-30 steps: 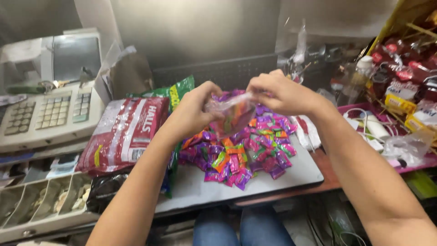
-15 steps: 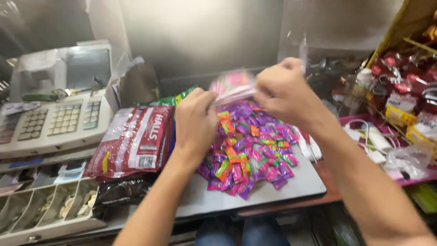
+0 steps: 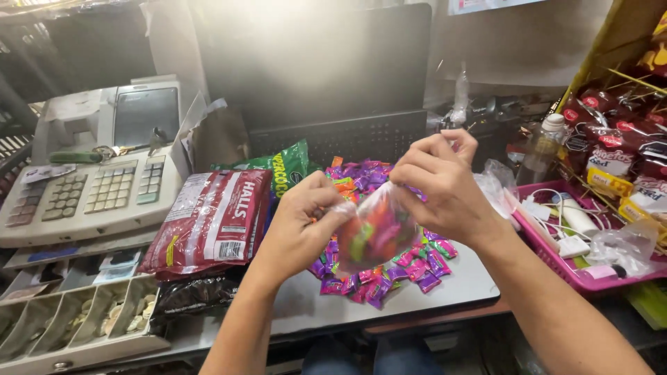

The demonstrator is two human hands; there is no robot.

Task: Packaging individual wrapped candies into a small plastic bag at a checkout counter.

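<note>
Both hands hold a small clear plastic bag (image 3: 375, 232) filled with colourful wrapped candies, just above the counter. My left hand (image 3: 302, 222) pinches the bag's left upper edge. My right hand (image 3: 441, 184) grips the bag's right top corner, fingers bent. Under the bag lies a heap of loose candies (image 3: 406, 267) in purple, pink, green and orange wrappers, spread on a grey board (image 3: 451, 288).
A red candy bag (image 3: 212, 222) lies left of the heap, a green bag (image 3: 281, 170) behind it, a dark bag (image 3: 191, 295) below. A cash register (image 3: 90, 187) with open coin drawer (image 3: 76, 326) stands far left. A pink basket (image 3: 556, 260) with cables, a bottle (image 3: 542, 146), snack packets (image 3: 618, 146) at right.
The hands came down from a raised position over the heap. The small bag now hangs between them, lower and nearer the counter, and my view shifted slightly right.
</note>
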